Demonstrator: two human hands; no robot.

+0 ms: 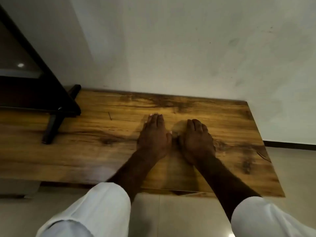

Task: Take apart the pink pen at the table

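Left hand (153,140) flat, palm down, fingers (154,119) straight, together. Right hand (196,141) likewise, just beside. Forearms bare, white sleeves pushed up.

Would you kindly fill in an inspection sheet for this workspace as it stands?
Surface: brown wood-grain tabletop, set against the wall.
Job's things: small pale crumpled cloth, blurred, lying between the hands and partly under the right one.
Clutter: thin dark mark or sliver on the wood; cannot tell which.
Grippers: left hand flat, fingers straight; right hand pressing on the cloth.
Cables: nothing seen.
Surroundings: plain white wall; black-framed stand at left; pale tiled floor.
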